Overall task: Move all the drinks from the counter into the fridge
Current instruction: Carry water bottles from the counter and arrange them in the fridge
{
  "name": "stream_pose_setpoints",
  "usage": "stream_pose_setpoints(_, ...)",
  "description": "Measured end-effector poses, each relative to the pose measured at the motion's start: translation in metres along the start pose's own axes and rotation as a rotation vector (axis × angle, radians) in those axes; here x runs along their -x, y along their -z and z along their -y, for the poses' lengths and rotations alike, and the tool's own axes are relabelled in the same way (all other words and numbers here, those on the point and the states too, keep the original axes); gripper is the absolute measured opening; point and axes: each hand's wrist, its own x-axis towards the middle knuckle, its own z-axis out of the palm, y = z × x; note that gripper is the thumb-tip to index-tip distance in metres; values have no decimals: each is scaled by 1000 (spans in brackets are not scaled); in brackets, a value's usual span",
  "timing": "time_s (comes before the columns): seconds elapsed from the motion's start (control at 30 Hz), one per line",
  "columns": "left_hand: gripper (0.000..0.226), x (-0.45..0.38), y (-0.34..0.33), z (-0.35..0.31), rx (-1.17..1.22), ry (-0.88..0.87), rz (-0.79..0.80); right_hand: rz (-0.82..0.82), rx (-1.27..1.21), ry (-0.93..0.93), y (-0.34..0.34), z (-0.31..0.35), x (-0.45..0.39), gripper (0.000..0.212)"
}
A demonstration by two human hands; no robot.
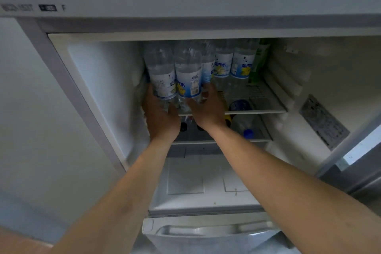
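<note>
Both forearms outstretched, left hand (pixel 160 117) and right hand (pixel 208 109) around bottles (pixel 177 76)

Seen reaching into the open fridge (pixel 99 88): left hand (pixel 160 115) wrapped round one clear labelled bottle (pixel 162 74), right hand (pixel 208 109) gripping its neighbour (pixel 188 74) at the wire shelf's (pixel 257 109) front edge, with more bottles (pixel 233 64) standing behind.

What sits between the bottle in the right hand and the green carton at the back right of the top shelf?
Head view: two upright clear bottles with blue-and-yellow labels, standing on the wire shelf.
</note>
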Motion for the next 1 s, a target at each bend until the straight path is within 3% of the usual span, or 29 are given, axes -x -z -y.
stream_pose_setpoints(0.13,68,9,3,5,-21,4,16,-38,3,16,2,-5,7,49)
stream_pose_setpoints(0.3,60,21,6,9,204,45,71,-73,48,45,15,-6,29,35)
stream_pose_setpoints(0.37,60,36,11,18,148,14,74,-86,28,55,24,-9,40,30)
stream_pose_setpoints(0.5,30,67,14,30,14,-59,-1,-124,26,21,51,-23,68,34)
stream_pose_setpoints(0.57,25,82,11,29,0,-68,26,-141,54,-6,67,-36,86,32)
stream_pose_setpoints(0.77,22,153,-5,18,4,-49,255,-188,89,-167,133,-76,166,30)
stream_pose_setpoints(1.0,21,285,-23,32,-103,-44,594,-457,152,-363,232,-122,316,22)
